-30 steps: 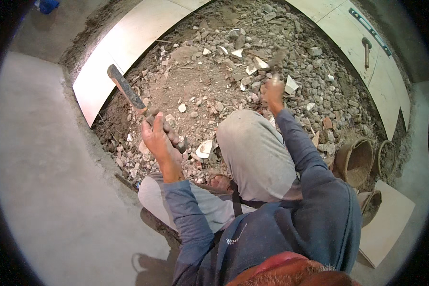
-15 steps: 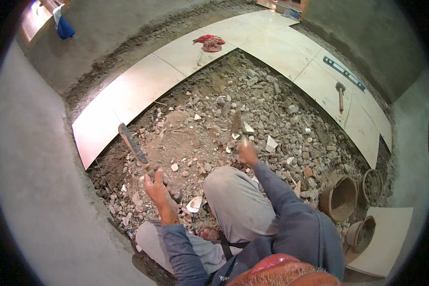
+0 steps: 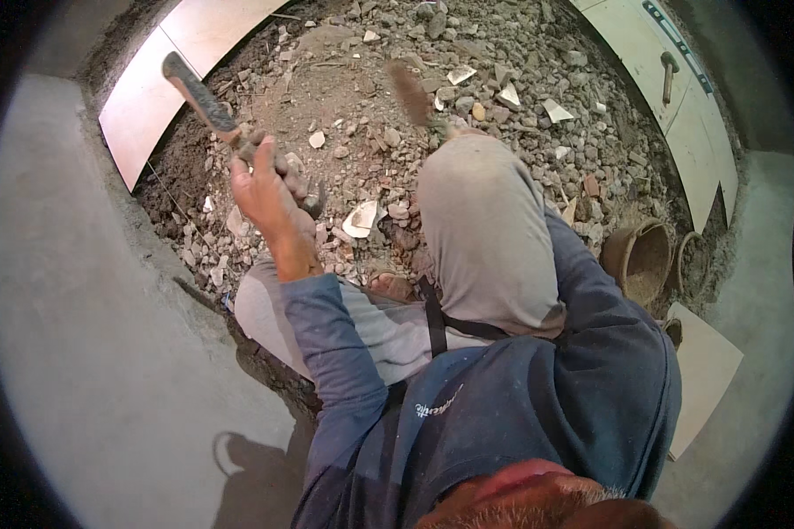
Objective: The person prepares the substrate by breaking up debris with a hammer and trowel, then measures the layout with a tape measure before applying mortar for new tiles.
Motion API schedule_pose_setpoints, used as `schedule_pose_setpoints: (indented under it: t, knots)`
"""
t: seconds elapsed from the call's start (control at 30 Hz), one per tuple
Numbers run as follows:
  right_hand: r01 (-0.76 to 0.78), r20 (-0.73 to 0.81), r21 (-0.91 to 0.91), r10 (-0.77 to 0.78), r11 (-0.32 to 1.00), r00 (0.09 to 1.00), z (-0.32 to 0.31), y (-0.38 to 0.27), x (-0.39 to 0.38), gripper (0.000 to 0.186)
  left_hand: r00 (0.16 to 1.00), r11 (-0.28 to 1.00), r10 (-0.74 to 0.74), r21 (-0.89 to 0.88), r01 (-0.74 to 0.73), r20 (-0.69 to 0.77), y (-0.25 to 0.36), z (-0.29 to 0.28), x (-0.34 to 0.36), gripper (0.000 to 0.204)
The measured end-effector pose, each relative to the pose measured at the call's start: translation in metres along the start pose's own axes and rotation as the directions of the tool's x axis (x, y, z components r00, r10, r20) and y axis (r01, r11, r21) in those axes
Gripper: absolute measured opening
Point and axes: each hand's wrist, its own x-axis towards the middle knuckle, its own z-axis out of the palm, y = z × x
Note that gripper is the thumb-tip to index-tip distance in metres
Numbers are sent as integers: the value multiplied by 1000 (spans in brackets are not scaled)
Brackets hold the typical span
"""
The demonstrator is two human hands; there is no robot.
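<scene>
Rubble (image 3: 362,115) is being broken up: the left hand (image 3: 265,189) has its fingers clenched on a raised hammer (image 3: 205,101). Right hand hidden behind the knee (image 3: 476,203), grip unknowable. Next, I judge, needs a controlled downward blow

Floor-tiling worksite inside unfinished building. Bare cement floor (image 3: 88,353) around dug-out bed of rubble (image 3: 370,97) and broken tile shards (image 3: 359,219). Large pale tiles (image 3: 141,115) laid along edges. Mortar-caked buckets (image 3: 637,260), hammer (image 3: 668,75) and spirit level (image 3: 679,44) nearby.
</scene>
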Motion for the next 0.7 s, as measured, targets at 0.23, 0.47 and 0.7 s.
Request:
schedule_pose_setpoints:
  t: [0.23, 0.47, 0.7]
  knots:
    - [51, 47, -297, -39, 954, 998, -42, 40, -17, 41, 1000, 996, 18, -91, -18, 6, 19, -1, -21, 19]
    - [49, -198, -649, -230, 760, 953, -143, 139, -45, 46, 1000, 998, 4, -63, -5, -21, 17, -11, -11, 22]
    - [386, 590, -275, -163, 881, 791, -15, -20, -40, 61, 995, 992, 81, -103, -75, 58, 17, -10, -17, 17]
